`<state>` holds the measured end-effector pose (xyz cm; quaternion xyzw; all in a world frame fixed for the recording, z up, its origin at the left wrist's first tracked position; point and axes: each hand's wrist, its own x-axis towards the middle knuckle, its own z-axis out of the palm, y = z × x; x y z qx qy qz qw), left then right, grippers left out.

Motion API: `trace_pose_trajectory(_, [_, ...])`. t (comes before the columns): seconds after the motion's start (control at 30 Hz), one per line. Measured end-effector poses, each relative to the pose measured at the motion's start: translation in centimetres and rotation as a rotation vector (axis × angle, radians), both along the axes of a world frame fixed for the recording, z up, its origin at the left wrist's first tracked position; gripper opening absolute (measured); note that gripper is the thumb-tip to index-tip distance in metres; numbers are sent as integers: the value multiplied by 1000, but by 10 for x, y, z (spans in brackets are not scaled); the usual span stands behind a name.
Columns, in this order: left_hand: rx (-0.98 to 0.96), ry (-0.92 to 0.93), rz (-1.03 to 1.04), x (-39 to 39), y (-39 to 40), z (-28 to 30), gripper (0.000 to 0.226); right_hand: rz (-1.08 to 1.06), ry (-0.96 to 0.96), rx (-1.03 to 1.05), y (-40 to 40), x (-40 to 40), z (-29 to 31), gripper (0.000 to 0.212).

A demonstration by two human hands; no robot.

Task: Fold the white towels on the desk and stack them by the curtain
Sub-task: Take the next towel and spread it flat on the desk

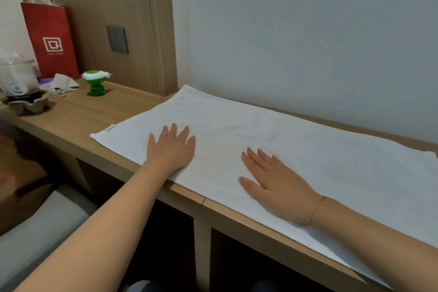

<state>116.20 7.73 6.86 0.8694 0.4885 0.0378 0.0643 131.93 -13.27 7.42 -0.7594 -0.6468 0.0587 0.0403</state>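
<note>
White and smooth with only faint creases, the towel (272,149) lies spread flat on the wooden tabletop (78,118), and we see it as one long rectangle with a small label at its near left corner. Its long axis runs along the tabletop from the upper left to the lower right, following the grey wall (308,31), with its far edge close to that wall and its near edge at the front lip of the tabletop. Our left hand (171,147) rests palm down near the towel's left end, fingers (174,129) straight and spread wide, holding nothing. Our right hand (272,182) lies flat further right, fingers straight and a little apart, thumb out to the side, a thin bracelet (316,210) on the wrist. Well apart to the left stand a small green and white gadget (96,84), a crumpled light cloth (62,83), a red paper bag (51,38) with white handles, a clear container (16,73) and a brown crinkled dish (28,103). A dark wall socket (117,39) sits in the wood panel behind them.
</note>
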Motion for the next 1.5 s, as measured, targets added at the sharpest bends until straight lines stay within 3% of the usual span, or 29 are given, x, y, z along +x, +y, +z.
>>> trace_pose_trajectory(0.27, [-65,21,183,-26,22,6,64,-9,38,-65,-13,4,8,74])
trace_pose_trajectory(0.47, [-45,-49,77,16,-5,39,58,-45,298,-22,-20,33,32,61])
trace_pose_trajectory(0.63, [4,-45,-166,88,-44,64,55,-221,228,22,-24,98,51,56])
trace_pose_trajectory(0.83, [17,3,-420,182,-64,58,53,-332,210,-4,-4,153,34,55])
trace_pose_trajectory(0.93, [-41,29,-481,221,-54,39,53,-305,42,-39,7,170,10,58])
trace_pose_trajectory(1.13, [-22,21,-444,251,-26,5,59,-268,-15,16,18,201,-2,62])
trace_pose_trajectory(1.3, [-4,19,-396,257,-7,2,61,-370,-28,-20,11,216,-3,100])
trace_pose_trajectory(1.5, [-4,36,-335,249,25,3,59,-424,-44,-26,-7,230,-4,100])
